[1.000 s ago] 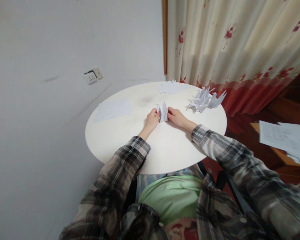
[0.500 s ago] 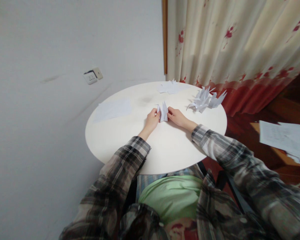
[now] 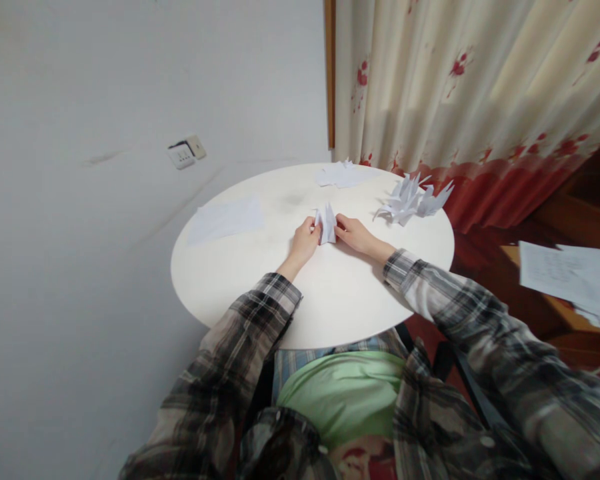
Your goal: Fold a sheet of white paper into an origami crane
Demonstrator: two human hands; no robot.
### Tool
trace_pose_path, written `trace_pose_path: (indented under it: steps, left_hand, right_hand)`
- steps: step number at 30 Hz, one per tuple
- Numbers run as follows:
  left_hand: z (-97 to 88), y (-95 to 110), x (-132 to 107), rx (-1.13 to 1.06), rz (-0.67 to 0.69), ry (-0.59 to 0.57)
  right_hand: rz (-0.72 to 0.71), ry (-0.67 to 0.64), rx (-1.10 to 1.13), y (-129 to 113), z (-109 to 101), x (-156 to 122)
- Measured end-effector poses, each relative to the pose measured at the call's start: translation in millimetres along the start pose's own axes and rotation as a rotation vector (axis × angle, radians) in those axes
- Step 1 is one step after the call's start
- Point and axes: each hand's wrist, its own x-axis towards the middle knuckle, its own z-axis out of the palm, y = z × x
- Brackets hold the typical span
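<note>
A small white folded paper piece point(image 3: 327, 223) stands near the middle of the round white table point(image 3: 240, 273). My left hand point(image 3: 305, 240) pinches its left side with closed fingers. From the right, my right hand point(image 3: 353, 235) grips the other side, fingers also closed. Both hands rest low over the tabletop. The fold between the fingers is partly hidden.
A flat white sheet point(image 3: 225, 219) lies at the table's left. More paper point(image 3: 339, 175) sits at the far edge. Several folded paper figures point(image 3: 411, 199) are grouped at the right. A flowered curtain point(image 3: 460, 87) hangs behind. Printed sheets point(image 3: 570, 277) lie on a wooden surface to the right.
</note>
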Motion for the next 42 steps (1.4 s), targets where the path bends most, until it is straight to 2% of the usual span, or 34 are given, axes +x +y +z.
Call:
trace_pose_path:
  steps: [42]
  left_hand:
    - [-0.2, -0.8, -0.9, -0.006, 0.019, 0.002]
  right_hand:
    - [-0.011, 0.004, -0.015, 1.5, 1.3, -0.2]
